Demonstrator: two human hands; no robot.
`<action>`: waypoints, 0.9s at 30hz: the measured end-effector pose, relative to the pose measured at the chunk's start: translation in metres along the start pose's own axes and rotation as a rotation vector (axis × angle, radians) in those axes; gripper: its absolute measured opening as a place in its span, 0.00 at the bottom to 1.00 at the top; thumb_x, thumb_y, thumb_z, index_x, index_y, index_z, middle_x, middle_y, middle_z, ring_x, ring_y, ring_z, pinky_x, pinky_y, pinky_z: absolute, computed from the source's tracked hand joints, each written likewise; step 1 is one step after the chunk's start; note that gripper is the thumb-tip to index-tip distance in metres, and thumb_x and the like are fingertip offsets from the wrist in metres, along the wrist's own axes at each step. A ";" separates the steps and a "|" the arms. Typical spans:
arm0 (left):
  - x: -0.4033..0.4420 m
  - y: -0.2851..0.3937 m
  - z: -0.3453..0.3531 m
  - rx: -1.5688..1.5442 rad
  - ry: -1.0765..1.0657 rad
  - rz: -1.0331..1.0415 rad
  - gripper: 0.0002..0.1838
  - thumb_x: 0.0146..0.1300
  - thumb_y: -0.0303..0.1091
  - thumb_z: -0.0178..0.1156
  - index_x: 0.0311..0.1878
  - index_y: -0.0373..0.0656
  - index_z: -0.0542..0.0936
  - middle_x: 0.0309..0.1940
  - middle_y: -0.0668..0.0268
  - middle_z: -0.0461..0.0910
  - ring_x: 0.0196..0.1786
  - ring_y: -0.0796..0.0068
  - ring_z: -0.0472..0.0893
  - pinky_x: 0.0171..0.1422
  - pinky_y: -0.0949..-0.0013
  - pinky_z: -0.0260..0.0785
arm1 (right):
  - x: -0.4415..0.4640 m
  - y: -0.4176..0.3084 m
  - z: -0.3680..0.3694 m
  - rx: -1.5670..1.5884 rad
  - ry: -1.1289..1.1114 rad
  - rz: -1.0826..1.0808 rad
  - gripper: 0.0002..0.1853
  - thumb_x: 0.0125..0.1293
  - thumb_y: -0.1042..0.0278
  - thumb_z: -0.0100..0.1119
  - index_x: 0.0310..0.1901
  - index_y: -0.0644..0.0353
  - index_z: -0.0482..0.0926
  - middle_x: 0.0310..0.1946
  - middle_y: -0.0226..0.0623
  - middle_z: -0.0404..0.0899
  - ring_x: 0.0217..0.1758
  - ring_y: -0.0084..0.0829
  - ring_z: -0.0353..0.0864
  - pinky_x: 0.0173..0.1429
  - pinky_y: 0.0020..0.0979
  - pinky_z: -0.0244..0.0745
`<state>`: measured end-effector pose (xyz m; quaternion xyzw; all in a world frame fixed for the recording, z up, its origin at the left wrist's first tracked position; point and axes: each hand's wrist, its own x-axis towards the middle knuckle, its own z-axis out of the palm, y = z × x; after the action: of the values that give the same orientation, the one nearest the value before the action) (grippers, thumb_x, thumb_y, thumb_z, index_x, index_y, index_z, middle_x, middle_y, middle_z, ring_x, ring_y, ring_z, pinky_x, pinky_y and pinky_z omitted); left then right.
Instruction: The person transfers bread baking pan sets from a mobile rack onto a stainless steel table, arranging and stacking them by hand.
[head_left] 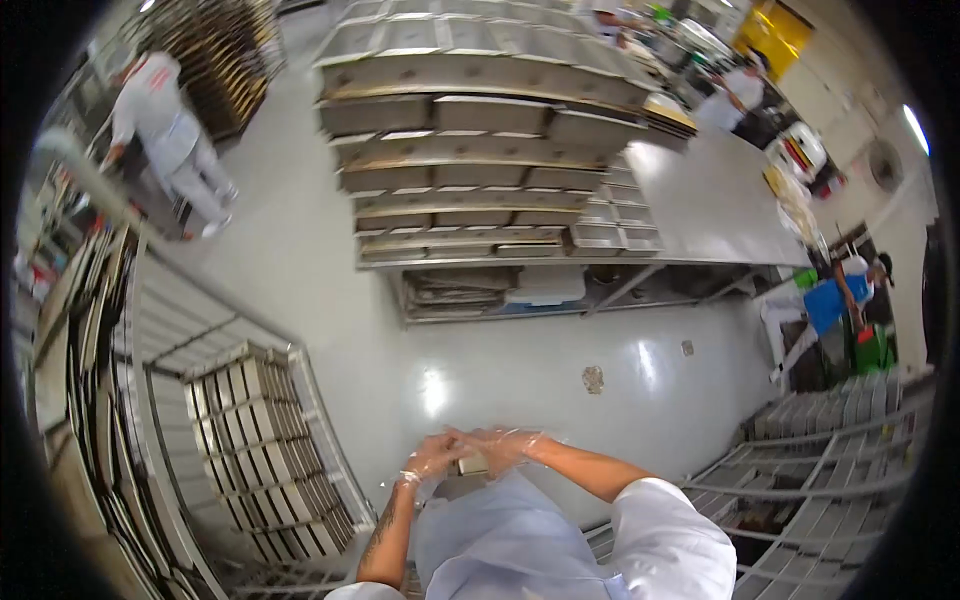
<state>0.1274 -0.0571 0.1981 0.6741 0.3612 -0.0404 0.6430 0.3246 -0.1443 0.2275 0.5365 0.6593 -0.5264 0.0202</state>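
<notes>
At the apron (500,530), both hands (432,457) (507,447) meet, angled inward — grip on pale item (472,465) unclear.

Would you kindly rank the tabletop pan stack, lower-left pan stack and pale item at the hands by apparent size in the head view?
1. Tabletop pan stack
2. Lower-left pan stack
3. Pale item, partly hidden

The small piece (472,464) is cream, the near apron (510,535) pale blue, the floor (490,365) grey.
</notes>
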 end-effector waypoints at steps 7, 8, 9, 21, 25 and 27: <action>0.078 0.060 -0.016 -0.280 0.356 0.020 0.33 0.65 0.51 0.65 0.66 0.38 0.74 0.60 0.58 0.78 0.62 0.64 0.78 0.61 0.60 0.72 | -0.195 0.079 -0.022 0.454 0.596 0.437 0.55 0.39 0.53 0.73 0.71 0.57 0.58 0.53 0.54 0.79 0.58 0.51 0.78 0.61 0.46 0.75; 0.087 0.046 -0.019 -0.326 0.347 -0.007 0.33 0.65 0.51 0.65 0.65 0.37 0.74 0.60 0.56 0.78 0.60 0.65 0.78 0.59 0.60 0.73 | -0.214 0.101 -0.017 0.460 0.693 0.562 0.54 0.39 0.53 0.73 0.70 0.59 0.59 0.49 0.53 0.81 0.56 0.51 0.79 0.60 0.45 0.76; 0.096 0.019 -0.021 -0.371 0.340 -0.040 0.33 0.64 0.51 0.65 0.64 0.35 0.75 0.59 0.55 0.78 0.58 0.65 0.79 0.56 0.61 0.74 | -0.234 0.122 -0.008 0.469 0.783 0.688 0.52 0.40 0.54 0.74 0.69 0.61 0.61 0.46 0.52 0.82 0.53 0.51 0.81 0.58 0.44 0.77; 0.052 -0.153 0.073 0.197 0.001 -0.570 0.16 0.71 0.43 0.50 0.33 0.45 0.80 0.24 0.63 0.81 0.29 0.69 0.82 0.38 0.63 0.75 | -0.507 0.162 -0.097 0.449 2.148 0.449 0.37 0.45 0.70 0.70 0.61 0.68 0.71 0.50 0.38 0.79 0.51 0.31 0.77 0.56 0.31 0.72; 0.111 -0.123 0.085 0.227 -0.016 -0.546 0.15 0.71 0.43 0.49 0.34 0.46 0.81 0.25 0.64 0.82 0.29 0.68 0.82 0.40 0.63 0.75 | -0.520 0.220 -0.148 0.610 2.407 0.157 0.41 0.49 0.68 0.67 0.67 0.66 0.66 0.52 0.38 0.75 0.52 0.33 0.75 0.57 0.33 0.71; 0.168 -0.109 0.078 0.295 0.002 -0.480 0.15 0.70 0.43 0.49 0.35 0.47 0.81 0.25 0.64 0.82 0.29 0.68 0.83 0.40 0.62 0.76 | -0.509 0.293 -0.174 0.912 2.532 -0.094 0.33 0.51 0.67 0.64 0.62 0.63 0.70 0.50 0.36 0.76 0.51 0.35 0.77 0.58 0.36 0.73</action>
<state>0.2237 -0.0633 0.0065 0.6557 0.5012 -0.2430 0.5096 0.8477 -0.4072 0.4092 0.5860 0.0096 0.1562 -0.7950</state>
